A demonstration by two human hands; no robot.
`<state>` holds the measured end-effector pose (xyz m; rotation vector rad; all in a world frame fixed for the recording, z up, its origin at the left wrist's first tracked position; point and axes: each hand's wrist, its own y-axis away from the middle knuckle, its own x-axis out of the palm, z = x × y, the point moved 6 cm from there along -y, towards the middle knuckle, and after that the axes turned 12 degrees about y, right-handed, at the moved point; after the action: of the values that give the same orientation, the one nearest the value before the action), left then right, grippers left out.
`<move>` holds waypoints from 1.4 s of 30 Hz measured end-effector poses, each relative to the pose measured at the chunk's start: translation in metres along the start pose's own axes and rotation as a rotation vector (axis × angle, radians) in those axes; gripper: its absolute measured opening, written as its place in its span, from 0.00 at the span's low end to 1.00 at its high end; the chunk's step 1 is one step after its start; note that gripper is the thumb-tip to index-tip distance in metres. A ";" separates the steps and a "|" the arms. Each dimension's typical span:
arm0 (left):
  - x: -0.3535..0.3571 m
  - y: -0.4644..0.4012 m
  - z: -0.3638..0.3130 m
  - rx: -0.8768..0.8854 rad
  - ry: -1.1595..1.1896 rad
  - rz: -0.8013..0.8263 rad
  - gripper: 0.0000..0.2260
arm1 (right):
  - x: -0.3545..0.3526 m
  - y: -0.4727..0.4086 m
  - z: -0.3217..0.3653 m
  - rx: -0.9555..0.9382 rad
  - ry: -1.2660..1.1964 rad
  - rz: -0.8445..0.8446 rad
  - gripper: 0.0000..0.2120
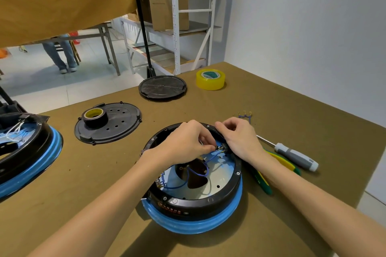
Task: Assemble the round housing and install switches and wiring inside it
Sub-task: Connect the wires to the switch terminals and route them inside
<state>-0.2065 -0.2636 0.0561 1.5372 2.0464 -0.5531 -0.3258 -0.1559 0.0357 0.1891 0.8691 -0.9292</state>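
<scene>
The round housing (194, 204), black w/ blue ring, sits on the brown table (292, 121) just in front of you, open side up. Your left hand (186, 142) reaches inside and pinches a small metal connector (218, 148) at the far-right inner wall. Your right hand (240, 137) lies over the rim there, fingers curled; what they hold I cannot tell. Blue wires (196, 171) loop across the inside. Screwdriver (296, 155) and green-yellow pliers (277, 165) lie just right of the housing. Two black covers (117, 129), (163, 87) and yellow tape (210, 79) are farther back.
</scene>
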 end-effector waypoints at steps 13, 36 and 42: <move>0.005 0.010 0.008 0.018 0.098 -0.103 0.02 | -0.042 0.020 0.011 0.113 0.252 0.350 0.20; 0.009 -0.001 0.010 0.035 0.202 -0.056 0.02 | -0.031 0.024 -0.006 0.231 -0.057 0.393 0.13; 0.010 0.001 0.011 0.064 0.236 -0.077 0.02 | -0.030 0.023 -0.006 0.225 -0.093 0.406 0.12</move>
<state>-0.2058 -0.2621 0.0408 1.6328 2.2937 -0.4899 -0.3207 -0.1206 0.0487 0.4934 0.6076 -0.6467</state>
